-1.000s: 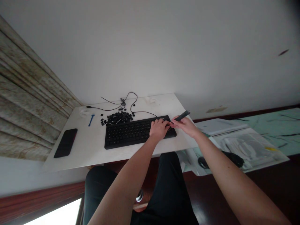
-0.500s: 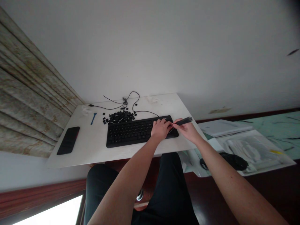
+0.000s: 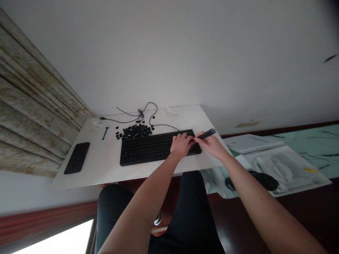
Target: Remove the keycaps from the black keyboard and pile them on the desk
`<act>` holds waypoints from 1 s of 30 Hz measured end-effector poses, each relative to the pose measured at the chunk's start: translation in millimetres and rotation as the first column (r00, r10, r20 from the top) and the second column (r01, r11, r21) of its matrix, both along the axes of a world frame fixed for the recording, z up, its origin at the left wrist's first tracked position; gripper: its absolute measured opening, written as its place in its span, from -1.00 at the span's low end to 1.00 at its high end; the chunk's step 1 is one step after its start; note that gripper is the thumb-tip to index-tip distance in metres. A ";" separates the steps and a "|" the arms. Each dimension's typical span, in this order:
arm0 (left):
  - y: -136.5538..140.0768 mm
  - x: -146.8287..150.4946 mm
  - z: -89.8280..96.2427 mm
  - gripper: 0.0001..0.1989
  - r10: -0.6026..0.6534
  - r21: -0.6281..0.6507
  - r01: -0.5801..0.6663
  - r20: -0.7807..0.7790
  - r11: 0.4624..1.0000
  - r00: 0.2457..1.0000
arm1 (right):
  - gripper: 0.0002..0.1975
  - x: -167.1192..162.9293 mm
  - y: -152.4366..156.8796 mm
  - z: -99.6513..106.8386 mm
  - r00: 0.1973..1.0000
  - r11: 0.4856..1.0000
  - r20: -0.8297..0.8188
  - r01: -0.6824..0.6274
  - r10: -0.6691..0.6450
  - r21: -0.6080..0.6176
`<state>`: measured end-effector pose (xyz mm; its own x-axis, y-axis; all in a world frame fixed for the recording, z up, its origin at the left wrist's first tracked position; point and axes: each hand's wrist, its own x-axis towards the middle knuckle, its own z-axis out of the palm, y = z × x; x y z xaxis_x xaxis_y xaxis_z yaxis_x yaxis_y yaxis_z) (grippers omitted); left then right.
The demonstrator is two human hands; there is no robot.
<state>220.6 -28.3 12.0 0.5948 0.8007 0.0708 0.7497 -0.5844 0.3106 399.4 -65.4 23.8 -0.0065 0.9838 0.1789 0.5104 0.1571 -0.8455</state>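
Observation:
A black keyboard [image 3: 148, 150] lies on the white table. My left hand [image 3: 180, 144] rests on its right part, fingers over the keys and thumb side near the tip of a tool. In my right hand [image 3: 210, 145] is a dark, slim-handled tool [image 3: 207, 133], its handle slanting up to the right and its tip down at the keyboard's right end. Its exact kind is too small to tell, and the fingers hide its tip. Behind the keyboard lies a heap of loose black keycaps [image 3: 136, 131], with a few scattered around it.
A thin black cable [image 3: 127, 122] loops along the table's back. To the left lie a blue plastic tool [image 3: 105, 133] and a black phone [image 3: 77, 158]. A lower surface on the right bears a clear plastic bag [image 3: 286, 169] and a black object [image 3: 265, 180].
The tool in my right hand has tilted slightly, its handle end shifting a little left and up. My left hand stays nearly in place on the keyboard.

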 end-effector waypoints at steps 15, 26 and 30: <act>0.4 0.1 -1.5 -0.68 0.004 -0.009 -0.004 0.054 1.000 0.999 | -0.58 -4.0 -7.7 -6.9 0.991 1.000 -0.130 0.009 -0.005 0.023; 0.6 1.2 -1.6 -0.68 0.000 -0.007 0.000 0.044 1.000 0.999 | -0.58 -5.0 -10.6 -8.9 0.994 0.999 -0.107 0.027 -0.023 0.044; 0.1 0.9 -1.6 -0.67 0.000 -0.002 0.000 0.043 1.000 0.999 | -0.56 -10.9 -12.5 -4.6 0.970 0.996 -0.237 0.065 -0.050 0.056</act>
<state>221.4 -28.2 10.4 0.5911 0.8010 0.0953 0.7356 -0.5837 0.3437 388.5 -77.8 19.2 0.0997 0.9680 0.2302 0.3085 0.1899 -0.9321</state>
